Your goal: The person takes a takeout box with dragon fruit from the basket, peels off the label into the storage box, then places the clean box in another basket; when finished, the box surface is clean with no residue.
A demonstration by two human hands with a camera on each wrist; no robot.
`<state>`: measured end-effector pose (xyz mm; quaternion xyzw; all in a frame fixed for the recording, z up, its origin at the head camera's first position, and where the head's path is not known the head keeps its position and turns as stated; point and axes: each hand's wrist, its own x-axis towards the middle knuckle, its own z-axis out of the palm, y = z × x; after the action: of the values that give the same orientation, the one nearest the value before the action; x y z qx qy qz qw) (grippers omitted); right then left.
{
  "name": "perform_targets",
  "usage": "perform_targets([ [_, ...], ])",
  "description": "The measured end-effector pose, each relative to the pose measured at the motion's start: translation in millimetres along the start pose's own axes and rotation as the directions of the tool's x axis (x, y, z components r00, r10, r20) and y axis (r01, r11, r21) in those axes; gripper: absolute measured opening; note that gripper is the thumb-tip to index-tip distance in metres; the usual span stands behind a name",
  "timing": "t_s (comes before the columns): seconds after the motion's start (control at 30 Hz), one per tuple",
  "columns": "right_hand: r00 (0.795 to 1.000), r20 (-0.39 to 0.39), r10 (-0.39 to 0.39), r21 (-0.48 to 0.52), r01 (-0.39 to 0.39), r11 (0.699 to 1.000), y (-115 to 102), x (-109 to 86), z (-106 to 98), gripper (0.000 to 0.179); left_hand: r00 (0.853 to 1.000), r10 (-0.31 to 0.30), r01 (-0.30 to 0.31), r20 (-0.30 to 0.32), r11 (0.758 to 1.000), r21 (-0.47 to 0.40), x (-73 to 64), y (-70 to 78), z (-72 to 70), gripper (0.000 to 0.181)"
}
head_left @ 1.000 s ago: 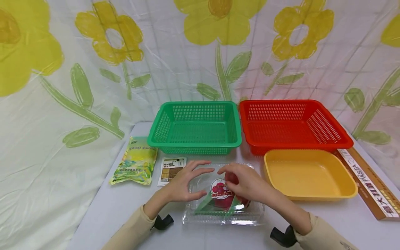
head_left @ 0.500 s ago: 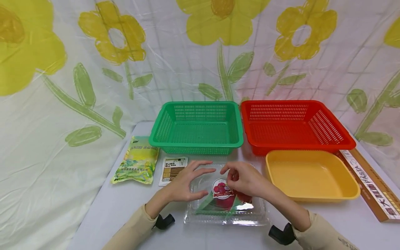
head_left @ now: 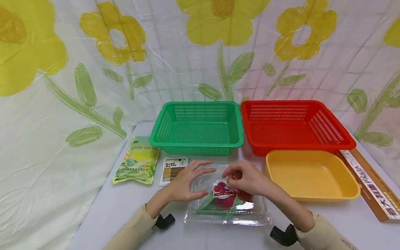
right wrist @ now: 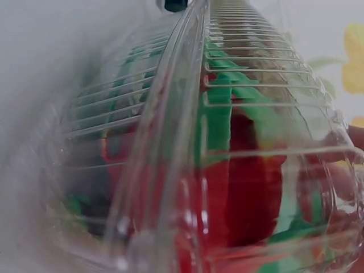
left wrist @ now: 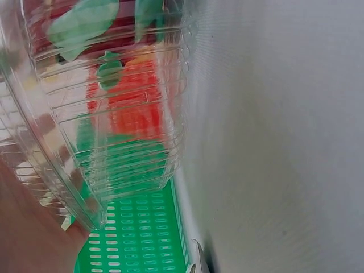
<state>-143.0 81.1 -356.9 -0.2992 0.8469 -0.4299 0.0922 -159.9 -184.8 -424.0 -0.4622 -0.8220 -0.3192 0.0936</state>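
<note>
A clear plastic clamshell box [head_left: 231, 217] lies before me on the table, with a round red-and-white label [head_left: 222, 188] on its lid. Red and green contents [right wrist: 250, 187] show through the ribbed walls in the right wrist view. My left hand [head_left: 182, 182] rests over the lid's left side, fingers spread and thumb apart from them. At the label's upper right, my right hand [head_left: 247, 178] has its thumb and index finger bent towards each other; I cannot tell whether they pinch the label's edge. In the left wrist view, the box [left wrist: 108, 114] hides most of the left hand.
Behind the box stand a green basket [head_left: 195, 147] and a red basket [head_left: 297, 144]. A yellow tray [head_left: 312, 177] sits right of it, beside a long brown pasta box [head_left: 368, 184]. On the left lie a yellow-green bag [head_left: 135, 161] and a small flat packet [head_left: 170, 170].
My right hand's index finger has drawn slightly nearer the thumb, over the label. The left hand keeps its place on the lid. The whole head view has shifted slightly.
</note>
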Motion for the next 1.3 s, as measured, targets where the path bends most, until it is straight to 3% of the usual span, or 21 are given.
perform_targets([
  [0.33,0.999,-0.039,0.017,0.029,-0.015,0.999,0.2,-1.6,-3.8,0.011,1.0,-0.01,0.01,0.007,1.0,0.006,0.0,0.3,0.7,0.064],
  [0.5,0.988,-0.123,0.088,0.091,-0.077,0.993,1.6,-2.5,-15.6,0.01,1.0,-0.013,0.013,0.01,1.0,0.01,-0.1,0.5,1.1,0.064],
  [0.6,0.982,-0.13,0.136,0.145,-0.117,0.982,3.1,-4.0,-23.5,0.011,1.0,-0.014,0.014,0.011,1.0,0.01,-0.4,1.0,0.6,0.064],
  [0.9,0.97,-0.162,0.181,0.214,-0.144,0.966,11.0,-9.4,-37.8,0.014,1.0,-0.01,0.01,0.008,1.0,0.016,-1.7,-0.1,1.6,0.063],
  [1.3,0.958,-0.199,0.204,0.136,-0.179,0.974,29.4,-21.3,-68.4,0.021,1.0,-0.008,0.008,0.008,1.0,0.022,-1.8,0.1,1.5,0.064],
])
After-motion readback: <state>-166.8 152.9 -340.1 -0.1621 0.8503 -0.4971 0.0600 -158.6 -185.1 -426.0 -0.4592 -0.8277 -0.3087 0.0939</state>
